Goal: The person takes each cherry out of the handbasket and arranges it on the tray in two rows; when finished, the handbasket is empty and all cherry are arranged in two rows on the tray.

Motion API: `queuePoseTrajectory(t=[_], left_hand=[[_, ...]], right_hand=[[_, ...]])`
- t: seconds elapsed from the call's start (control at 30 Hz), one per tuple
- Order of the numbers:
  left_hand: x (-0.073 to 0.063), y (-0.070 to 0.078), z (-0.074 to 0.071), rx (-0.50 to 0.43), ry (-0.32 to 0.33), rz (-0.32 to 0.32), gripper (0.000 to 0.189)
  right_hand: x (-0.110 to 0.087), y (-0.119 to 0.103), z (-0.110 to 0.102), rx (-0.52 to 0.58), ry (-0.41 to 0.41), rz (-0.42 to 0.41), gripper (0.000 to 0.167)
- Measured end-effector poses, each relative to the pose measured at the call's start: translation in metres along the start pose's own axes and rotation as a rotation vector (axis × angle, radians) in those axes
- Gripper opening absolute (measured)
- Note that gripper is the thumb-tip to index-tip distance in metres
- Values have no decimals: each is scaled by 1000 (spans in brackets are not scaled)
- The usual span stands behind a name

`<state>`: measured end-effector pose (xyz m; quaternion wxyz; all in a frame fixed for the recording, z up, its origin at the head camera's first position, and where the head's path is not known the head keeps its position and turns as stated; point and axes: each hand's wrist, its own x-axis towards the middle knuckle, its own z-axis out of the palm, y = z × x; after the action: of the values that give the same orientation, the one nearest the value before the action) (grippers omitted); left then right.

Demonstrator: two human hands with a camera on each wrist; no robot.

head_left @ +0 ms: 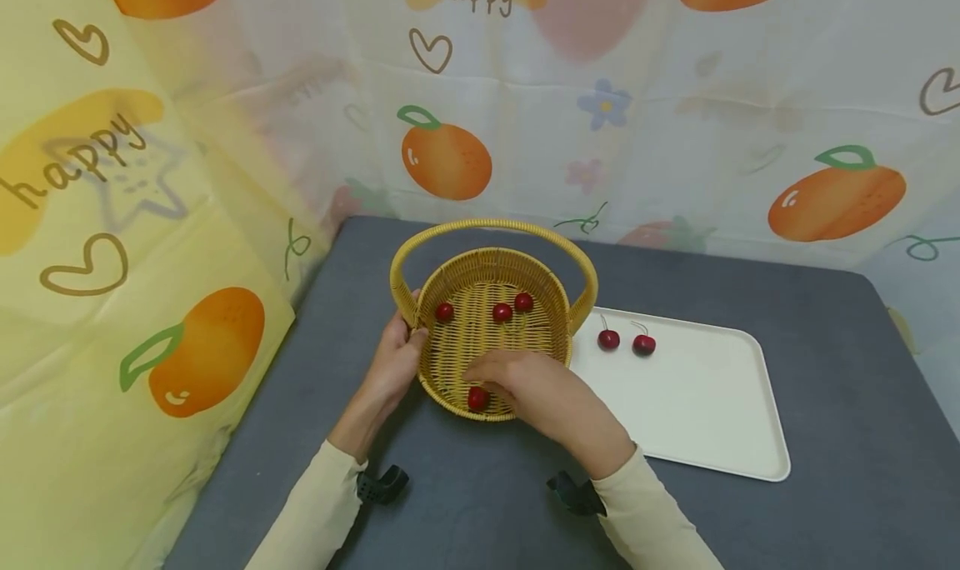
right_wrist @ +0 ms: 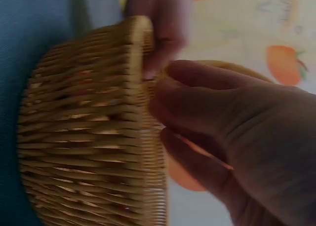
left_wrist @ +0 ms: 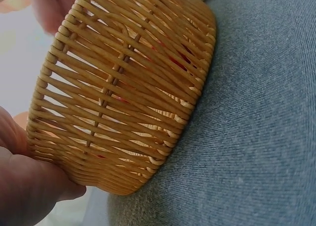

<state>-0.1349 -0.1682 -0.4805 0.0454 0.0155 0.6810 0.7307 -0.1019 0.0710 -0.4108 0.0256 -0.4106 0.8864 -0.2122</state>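
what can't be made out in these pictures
Head: part of the basket, hidden by the right hand; whether that hand holds anything is unclear.
Left wrist: most of the cherries, hidden by the basket's woven side.
Left wrist: rest of the left hand, cut off by the left edge.
Right wrist: the left hand's grip, blurred.

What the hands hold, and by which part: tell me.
The left hand grips the round yellow wicker basket by its left side, near the arched yellow handle. Whether the right hand holds anything cannot be told.
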Motion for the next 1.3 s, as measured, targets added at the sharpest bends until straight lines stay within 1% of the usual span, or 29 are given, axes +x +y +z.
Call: queuePoseTrajectory(t=[0.1,0.2,0.3,0.37,0.57,0.67,0.8,0.87,1.03,1.17,1.3], left_hand=[[1,0,0,-12,-8,9,66],[1,-1,0,-17,-7,9,66],[1,-2,-1,-18,-2,5,66],[0,-2,-1,-22,1,2,67],[-1,-1,0,-50,8,-2,68],[0,-2,0,-50,9,3,67],[1,-3,0,-43,11,7,67],[2,-3,3,-49,8,11,67],[4,-4,7,-57,9,18,67],[2,-5,5,-59,6,9,67],[1,-5,2,-51,4,6,66]], right_hand=[[5,5,12,22,-60,27,30],[7,12,20,43,-87,37,28],[10,15,23,68,-113,25,25],[12,17,25,76,-135,3,20],[21,17,24,112,-202,-30,16],[24,16,23,109,-226,-17,16],[27,14,24,98,-265,32,16],[27,15,24,85,-279,56,15],[25,20,24,56,-276,94,17],[19,20,20,49,-221,83,22],[7,12,3,43,-144,58,24]])
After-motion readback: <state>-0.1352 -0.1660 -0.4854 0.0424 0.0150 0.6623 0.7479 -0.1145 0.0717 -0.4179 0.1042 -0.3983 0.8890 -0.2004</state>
